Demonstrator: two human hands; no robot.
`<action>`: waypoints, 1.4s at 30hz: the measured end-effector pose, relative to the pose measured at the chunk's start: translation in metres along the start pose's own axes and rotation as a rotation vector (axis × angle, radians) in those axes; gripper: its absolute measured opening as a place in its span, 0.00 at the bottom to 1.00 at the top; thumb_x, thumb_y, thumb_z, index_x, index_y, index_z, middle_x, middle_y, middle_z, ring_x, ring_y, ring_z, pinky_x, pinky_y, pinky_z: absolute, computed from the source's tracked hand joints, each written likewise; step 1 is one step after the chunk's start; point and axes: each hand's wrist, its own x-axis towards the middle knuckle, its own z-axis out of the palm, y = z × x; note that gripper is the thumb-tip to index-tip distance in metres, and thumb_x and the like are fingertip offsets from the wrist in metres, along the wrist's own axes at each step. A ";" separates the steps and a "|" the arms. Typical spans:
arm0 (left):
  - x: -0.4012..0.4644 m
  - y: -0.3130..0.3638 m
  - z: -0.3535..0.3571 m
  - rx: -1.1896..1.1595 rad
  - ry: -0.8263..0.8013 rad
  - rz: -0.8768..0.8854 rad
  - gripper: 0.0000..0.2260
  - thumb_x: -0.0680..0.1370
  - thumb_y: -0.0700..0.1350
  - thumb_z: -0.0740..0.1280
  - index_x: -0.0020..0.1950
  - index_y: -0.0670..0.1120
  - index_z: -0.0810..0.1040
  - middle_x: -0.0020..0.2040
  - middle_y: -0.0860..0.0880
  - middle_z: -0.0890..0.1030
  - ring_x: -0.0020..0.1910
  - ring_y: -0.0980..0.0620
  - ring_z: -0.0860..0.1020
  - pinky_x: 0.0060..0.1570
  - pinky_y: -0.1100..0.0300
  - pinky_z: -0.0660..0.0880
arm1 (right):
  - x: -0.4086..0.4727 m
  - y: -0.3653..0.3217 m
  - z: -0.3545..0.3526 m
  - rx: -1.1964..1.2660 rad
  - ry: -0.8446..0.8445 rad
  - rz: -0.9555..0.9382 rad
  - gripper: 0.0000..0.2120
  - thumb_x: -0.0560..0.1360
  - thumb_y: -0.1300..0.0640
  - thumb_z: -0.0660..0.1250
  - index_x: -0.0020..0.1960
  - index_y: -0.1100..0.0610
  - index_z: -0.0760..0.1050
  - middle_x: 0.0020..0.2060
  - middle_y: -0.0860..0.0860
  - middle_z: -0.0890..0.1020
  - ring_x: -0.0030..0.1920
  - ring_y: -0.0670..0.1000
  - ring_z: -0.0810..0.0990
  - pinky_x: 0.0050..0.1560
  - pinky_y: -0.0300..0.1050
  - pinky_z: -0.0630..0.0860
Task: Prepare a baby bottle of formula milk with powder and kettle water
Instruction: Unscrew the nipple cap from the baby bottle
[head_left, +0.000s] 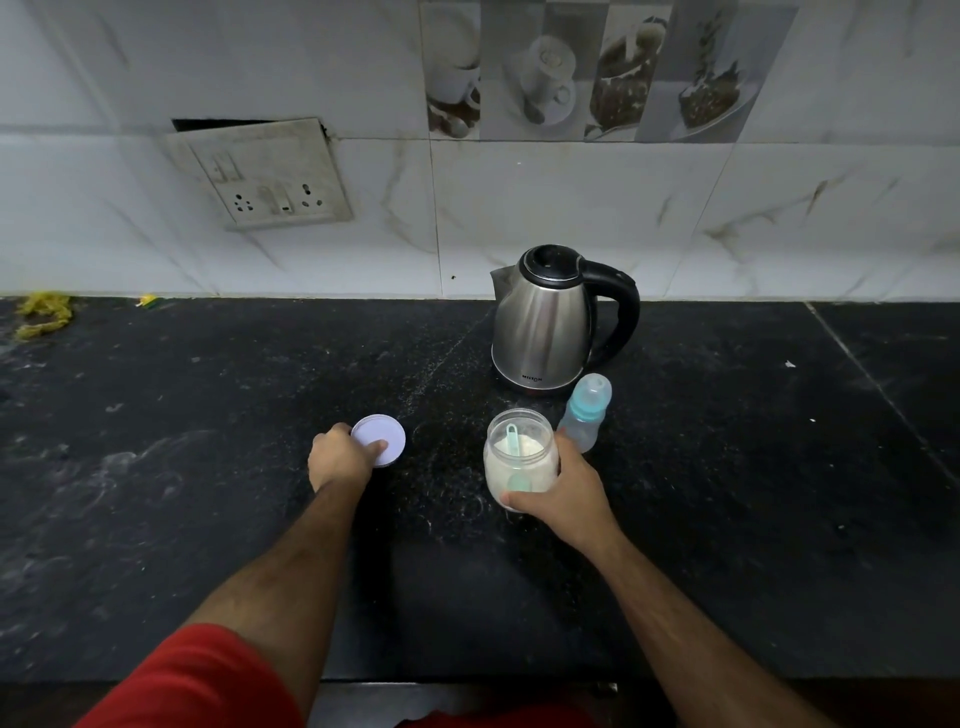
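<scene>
1. A home kitchen, seen at a dark speckled stone countertop (208, 467) set against a tiled wall.
2. A steel electric kettle (550, 322) with a black handle stands on the countertop near the wall.
3. Above the kettle, decorative tiles (587, 73) picture cups and desserts.
4. Left of the kettle and higher up, a grimy switch-and-socket plate (265, 176) hangs loose from the marble-patterned wall tiles (571, 208).
</scene>
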 end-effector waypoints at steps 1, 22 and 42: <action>0.000 -0.001 0.001 -0.013 -0.004 0.001 0.24 0.72 0.54 0.75 0.61 0.42 0.76 0.58 0.38 0.79 0.55 0.37 0.78 0.47 0.50 0.72 | 0.000 0.001 0.001 -0.003 -0.003 0.001 0.32 0.60 0.54 0.82 0.57 0.44 0.70 0.50 0.39 0.79 0.50 0.39 0.77 0.46 0.32 0.71; -0.079 0.024 0.011 -0.734 -0.384 0.295 0.09 0.80 0.40 0.66 0.59 0.47 0.81 0.52 0.49 0.86 0.51 0.52 0.84 0.44 0.56 0.82 | 0.039 -0.014 0.047 -0.060 -0.072 -0.037 0.35 0.58 0.56 0.82 0.61 0.49 0.73 0.52 0.42 0.79 0.56 0.47 0.79 0.53 0.41 0.74; -0.047 0.007 -0.011 -0.770 -0.272 0.221 0.09 0.79 0.38 0.67 0.57 0.49 0.80 0.54 0.50 0.84 0.52 0.52 0.83 0.48 0.56 0.82 | 0.079 -0.032 0.083 -0.093 -0.254 0.005 0.39 0.64 0.60 0.80 0.71 0.54 0.67 0.62 0.48 0.78 0.60 0.48 0.76 0.57 0.40 0.71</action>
